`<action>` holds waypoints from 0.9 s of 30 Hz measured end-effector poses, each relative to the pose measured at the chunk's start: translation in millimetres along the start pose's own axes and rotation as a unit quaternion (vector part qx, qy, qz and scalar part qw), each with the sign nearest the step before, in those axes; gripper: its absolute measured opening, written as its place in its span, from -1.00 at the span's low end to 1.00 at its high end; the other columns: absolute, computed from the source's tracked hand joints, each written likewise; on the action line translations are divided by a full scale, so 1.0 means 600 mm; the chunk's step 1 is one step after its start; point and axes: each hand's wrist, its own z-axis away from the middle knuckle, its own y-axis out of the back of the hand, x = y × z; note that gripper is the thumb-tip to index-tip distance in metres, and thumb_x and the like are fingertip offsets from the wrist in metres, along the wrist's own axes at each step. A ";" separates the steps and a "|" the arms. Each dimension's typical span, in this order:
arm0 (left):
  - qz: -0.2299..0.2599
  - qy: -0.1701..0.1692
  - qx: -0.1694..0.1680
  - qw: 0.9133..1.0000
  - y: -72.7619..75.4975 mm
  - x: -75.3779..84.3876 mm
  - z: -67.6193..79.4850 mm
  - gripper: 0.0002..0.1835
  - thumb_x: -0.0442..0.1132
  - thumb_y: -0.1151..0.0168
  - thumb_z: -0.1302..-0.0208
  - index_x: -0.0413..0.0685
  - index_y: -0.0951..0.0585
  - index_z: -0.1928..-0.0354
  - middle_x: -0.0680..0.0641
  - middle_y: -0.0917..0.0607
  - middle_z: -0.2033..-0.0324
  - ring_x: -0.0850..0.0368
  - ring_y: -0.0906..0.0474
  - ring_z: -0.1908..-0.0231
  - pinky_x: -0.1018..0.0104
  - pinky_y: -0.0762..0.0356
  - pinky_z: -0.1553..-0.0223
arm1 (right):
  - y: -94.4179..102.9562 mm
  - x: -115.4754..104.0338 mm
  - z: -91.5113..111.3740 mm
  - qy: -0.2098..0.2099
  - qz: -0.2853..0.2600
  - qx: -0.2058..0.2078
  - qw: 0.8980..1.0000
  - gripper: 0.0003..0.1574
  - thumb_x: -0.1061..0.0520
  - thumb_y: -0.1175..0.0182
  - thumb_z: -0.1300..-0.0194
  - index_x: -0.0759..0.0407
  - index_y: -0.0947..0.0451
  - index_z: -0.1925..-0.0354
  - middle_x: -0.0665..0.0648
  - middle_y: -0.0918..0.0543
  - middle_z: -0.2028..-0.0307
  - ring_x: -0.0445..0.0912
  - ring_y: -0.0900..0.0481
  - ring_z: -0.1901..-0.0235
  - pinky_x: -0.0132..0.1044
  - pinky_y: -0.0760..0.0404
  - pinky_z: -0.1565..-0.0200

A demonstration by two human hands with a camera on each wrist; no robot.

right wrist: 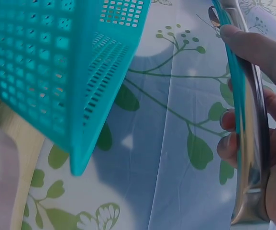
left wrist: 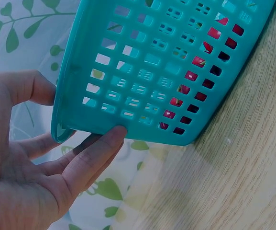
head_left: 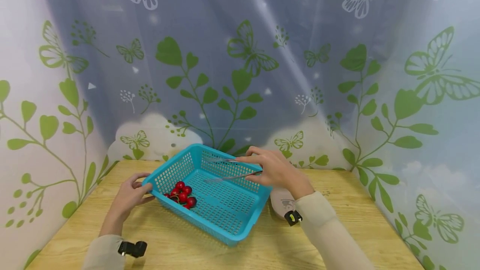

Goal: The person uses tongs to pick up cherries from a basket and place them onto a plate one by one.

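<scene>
A blue plastic basket [head_left: 208,221] with perforated walls stands on the table, several red cherries [head_left: 182,197] gathered in its left corner. At that corner my left hand [head_left: 129,195] holds the rim, thumb on one side and fingers against the outer wall. In the left wrist view, red shows through the lower holes of the basket wall [left wrist: 142,62]. My right hand [head_left: 275,168] grips metal tongs [head_left: 232,176] above the basket's right part. Their two arms are spread apart and point left, with nothing between the tips. The right wrist view shows the tongs' shiny bent end [right wrist: 250,191] against the palm.
A pale pink container [head_left: 280,201] sits right of the basket, partly under my right forearm. The wooden table [head_left: 168,245] ends at a curtain [head_left: 210,95] with butterflies and leaves, hanging behind and along both sides.
</scene>
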 end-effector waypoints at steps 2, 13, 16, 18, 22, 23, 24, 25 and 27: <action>0.000 0.001 0.002 1.000 0.000 0.000 0.000 -0.39 -0.29 -0.09 -0.46 -0.31 -0.24 -0.49 -0.37 -0.58 -0.05 0.20 -0.66 0.13 0.03 -0.80 -0.06 | -0.003 0.000 -0.013 0.006 0.006 0.000 1.000 -0.35 -0.08 -0.48 -0.24 -0.14 -0.63 -0.29 -0.03 -0.63 0.05 -0.33 -0.27 0.53 -0.55 -0.18 0.57; 0.000 0.004 0.004 1.000 -0.002 0.002 0.000 -0.37 -0.28 -0.11 -0.45 -0.29 -0.24 -0.50 -0.35 -0.58 -0.06 0.17 -0.65 0.10 0.01 -0.79 -0.09 | -0.024 -0.001 -0.060 0.007 -0.018 -0.017 1.000 -0.39 -0.07 -0.43 -0.30 -0.10 -0.63 -0.30 0.03 -0.66 0.06 -0.31 -0.34 0.49 -0.55 -0.26 0.52; 0.005 0.003 -0.001 1.000 -0.002 0.002 -0.001 -0.35 -0.28 -0.12 -0.45 -0.27 -0.23 -0.51 -0.33 -0.59 -0.05 0.18 -0.66 0.11 0.02 -0.79 -0.09 | -0.032 -0.001 -0.068 0.005 -0.023 -0.027 0.999 -0.38 -0.06 -0.43 -0.30 -0.11 -0.62 -0.31 0.02 -0.66 0.06 -0.30 -0.36 0.48 -0.54 -0.26 0.51; 0.007 0.001 -0.003 1.000 -0.001 0.002 -0.001 -0.35 -0.28 -0.12 -0.45 -0.27 -0.22 -0.51 -0.32 -0.60 -0.04 0.18 -0.68 0.12 0.02 -0.79 -0.09 | -0.037 -0.001 -0.073 0.008 -0.018 -0.032 0.999 -0.37 -0.06 -0.43 -0.30 -0.13 -0.61 -0.32 0.02 -0.65 0.05 -0.29 -0.38 0.46 -0.54 -0.26 0.51; 0.007 -0.003 -0.003 1.000 0.001 0.000 -0.002 -0.35 -0.28 -0.12 -0.45 -0.28 -0.22 -0.51 -0.33 -0.61 -0.03 0.19 -0.69 0.13 0.02 -0.79 -0.09 | -0.046 -0.002 -0.085 0.015 0.006 -0.042 0.999 -0.34 -0.08 -0.44 -0.28 -0.22 -0.59 -0.34 0.00 -0.64 0.06 -0.27 -0.40 0.42 -0.54 -0.26 0.49; 0.006 -0.003 -0.002 1.000 0.001 -0.001 -0.002 -0.35 -0.29 -0.12 -0.45 -0.28 -0.22 -0.51 -0.33 -0.61 -0.03 0.19 -0.68 0.13 0.02 -0.79 -0.09 | -0.048 -0.002 -0.089 0.018 0.012 -0.046 0.999 -0.34 -0.09 -0.44 -0.28 -0.23 -0.58 -0.34 0.00 -0.63 0.07 -0.27 -0.40 0.41 -0.53 -0.26 0.48; 0.006 -0.002 -0.002 1.000 0.001 -0.002 -0.002 -0.35 -0.29 -0.12 -0.45 -0.28 -0.22 -0.51 -0.34 -0.60 -0.04 0.18 -0.67 0.12 0.02 -0.79 -0.08 | -0.050 -0.003 -0.093 0.020 0.019 -0.050 0.998 -0.34 -0.09 -0.44 -0.28 -0.26 -0.58 -0.34 -0.01 -0.63 0.09 -0.26 -0.40 0.41 -0.52 -0.26 0.48; 0.006 -0.002 -0.001 1.000 0.001 -0.002 -0.002 -0.36 -0.29 -0.11 -0.45 -0.29 -0.22 -0.51 -0.35 -0.60 -0.04 0.18 -0.67 0.11 0.02 -0.79 -0.08 | -0.052 -0.004 -0.097 0.022 0.024 -0.055 0.998 -0.34 -0.10 -0.45 -0.28 -0.27 -0.58 -0.34 -0.01 -0.62 0.10 -0.26 -0.40 0.40 -0.52 -0.25 0.47; 0.006 0.000 0.000 1.000 0.001 -0.003 -0.002 -0.36 -0.29 -0.11 -0.45 -0.29 -0.22 -0.50 -0.36 -0.59 -0.05 0.16 -0.66 0.10 0.02 -0.79 -0.08 | -0.057 -0.006 -0.106 0.023 0.028 -0.066 0.997 -0.33 -0.09 -0.46 -0.26 -0.29 -0.59 -0.33 -0.01 -0.60 0.14 -0.24 -0.37 0.42 -0.50 -0.21 0.48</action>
